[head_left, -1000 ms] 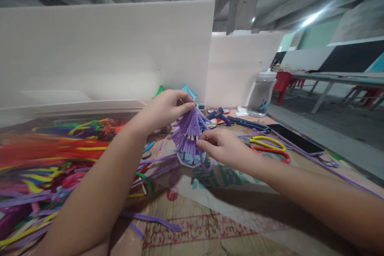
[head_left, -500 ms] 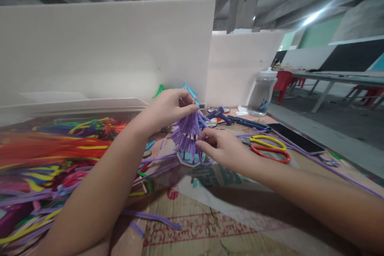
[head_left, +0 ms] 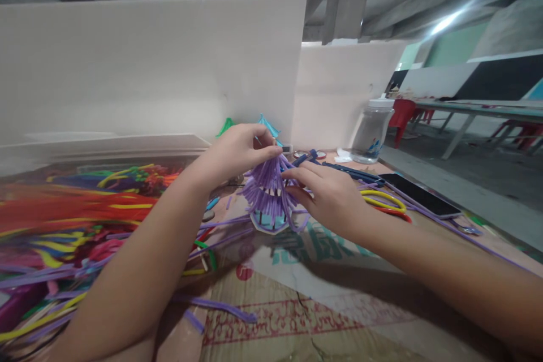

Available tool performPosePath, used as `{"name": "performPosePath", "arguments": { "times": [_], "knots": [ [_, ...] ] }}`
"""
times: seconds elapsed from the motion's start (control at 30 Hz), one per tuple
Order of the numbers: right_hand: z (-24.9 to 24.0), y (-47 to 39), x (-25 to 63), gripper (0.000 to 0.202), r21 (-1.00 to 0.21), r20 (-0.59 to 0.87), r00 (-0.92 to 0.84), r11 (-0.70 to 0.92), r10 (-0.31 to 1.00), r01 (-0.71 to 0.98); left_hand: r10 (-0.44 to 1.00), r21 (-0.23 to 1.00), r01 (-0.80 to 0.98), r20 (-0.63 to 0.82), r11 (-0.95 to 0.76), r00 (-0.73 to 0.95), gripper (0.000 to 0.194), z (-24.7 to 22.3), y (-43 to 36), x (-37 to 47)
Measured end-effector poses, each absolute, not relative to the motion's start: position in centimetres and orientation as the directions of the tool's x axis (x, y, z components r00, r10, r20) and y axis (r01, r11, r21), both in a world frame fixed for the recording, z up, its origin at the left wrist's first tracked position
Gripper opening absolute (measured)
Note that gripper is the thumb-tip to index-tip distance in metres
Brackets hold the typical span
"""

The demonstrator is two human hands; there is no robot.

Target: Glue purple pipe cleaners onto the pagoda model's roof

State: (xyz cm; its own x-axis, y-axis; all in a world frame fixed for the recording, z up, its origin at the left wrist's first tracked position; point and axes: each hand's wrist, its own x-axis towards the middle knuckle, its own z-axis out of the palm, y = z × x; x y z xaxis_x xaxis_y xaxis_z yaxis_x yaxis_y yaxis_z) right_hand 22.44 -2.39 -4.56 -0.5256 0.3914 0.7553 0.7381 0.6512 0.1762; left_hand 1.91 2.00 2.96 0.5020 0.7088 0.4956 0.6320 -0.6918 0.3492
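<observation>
A small tiered structure (head_left: pixel 268 199) covered in purple fuzzy stems stands upright on a pale base at the middle of the table. My left hand (head_left: pixel 246 153) pinches its top, where a thin wooden tip shows between thumb and fingers. At its right side, my right hand (head_left: pixel 328 192) has its fingers closed around some of the purple stems at the upper tier. Loose purple stems curve down below the right hand to the base.
Piles of coloured stems (head_left: pixel 80 203) cover the left side. Behind and to the right are a glue gun (head_left: pixel 307 157), yellow-handled pliers (head_left: pixel 384 201), a black phone (head_left: pixel 419 195) and a water bottle (head_left: pixel 372 131). White panels (head_left: pixel 169 68) stand at the back.
My right hand has moved up a little, from the lower tier to the upper one, and now covers more of the pliers. My left hand keeps its pinch at the top.
</observation>
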Motion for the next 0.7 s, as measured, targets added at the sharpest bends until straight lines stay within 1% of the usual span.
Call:
{"name": "performPosePath", "arguments": {
  "times": [0.13,0.53,0.63,0.7],
  "knots": [
    [-4.69,-2.19,22.32,0.019,0.161,0.750,-0.529,0.666,0.397,0.728,0.716,0.338,0.649,0.493,-0.681,0.495,0.027,3.10,1.69,2.12],
    [-4.75,-2.37,22.09,0.025,0.176,0.748,-0.554,0.696,0.365,0.697,0.721,0.342,0.652,0.488,-0.676,0.492,0.027,3.08,1.69,2.20],
    [-4.82,-2.16,22.09,0.026,0.153,0.743,-0.548,0.699,0.385,0.698,0.722,0.336,0.658,0.490,-0.674,0.489,0.027,3.01,1.79,2.12],
    [-4.77,-2.14,22.09,0.024,0.109,0.738,-0.538,0.716,0.407,0.690,0.722,0.334,0.659,0.489,-0.674,0.490,0.027,2.94,1.92,2.05]
  ]
}}
